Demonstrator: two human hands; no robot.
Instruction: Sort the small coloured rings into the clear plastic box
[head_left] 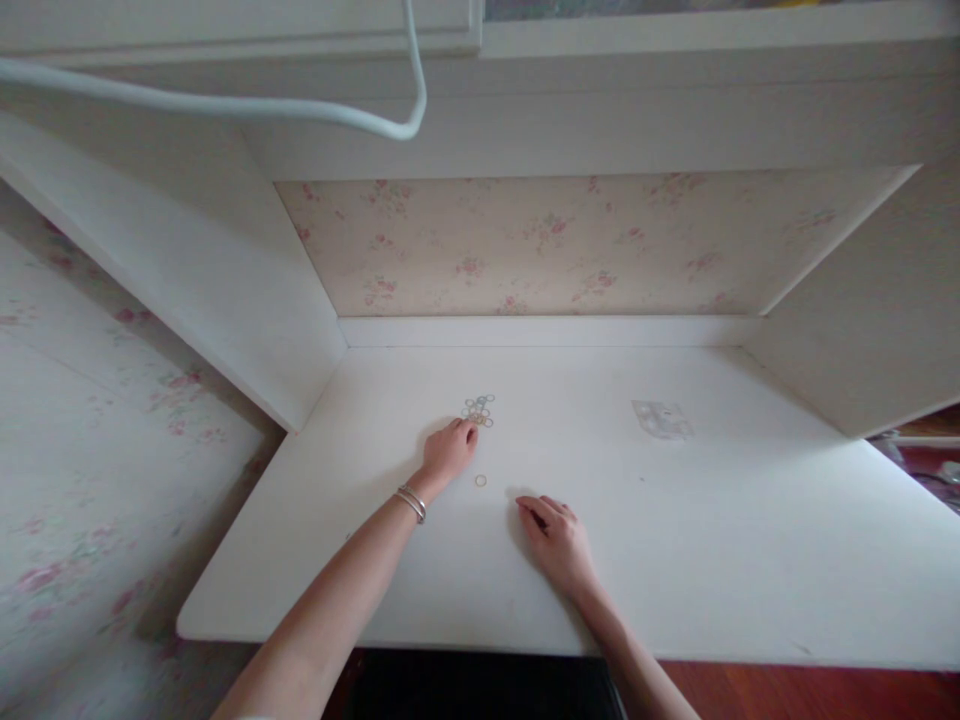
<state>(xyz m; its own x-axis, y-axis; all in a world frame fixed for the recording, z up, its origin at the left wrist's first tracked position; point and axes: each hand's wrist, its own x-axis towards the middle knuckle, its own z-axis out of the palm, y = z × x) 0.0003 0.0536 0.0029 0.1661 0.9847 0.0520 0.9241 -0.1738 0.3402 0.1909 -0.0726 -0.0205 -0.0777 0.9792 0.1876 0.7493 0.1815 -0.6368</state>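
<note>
A small pile of thin rings (480,408), some silvery and some golden, lies on the white desk. My left hand (450,448) reaches to the near edge of this pile, fingers bent and pressed together. Its fingertips partly cover the closest rings, and whether one is held between them is hidden. One golden ring (481,481) lies by itself on the desk, nearer to me than the pile. To the right of that ring, my right hand (555,540) rests on the desk with curled fingers and thumb drawn together; I see nothing in it.
A crumpled clear plastic bag (663,420) lies on the desk (750,540) at the right. White side panels and a floral-papered back wall (547,245) enclose the desk. A white bent tube (225,105) crosses overhead at the upper left. Something black (480,688) is below the front edge.
</note>
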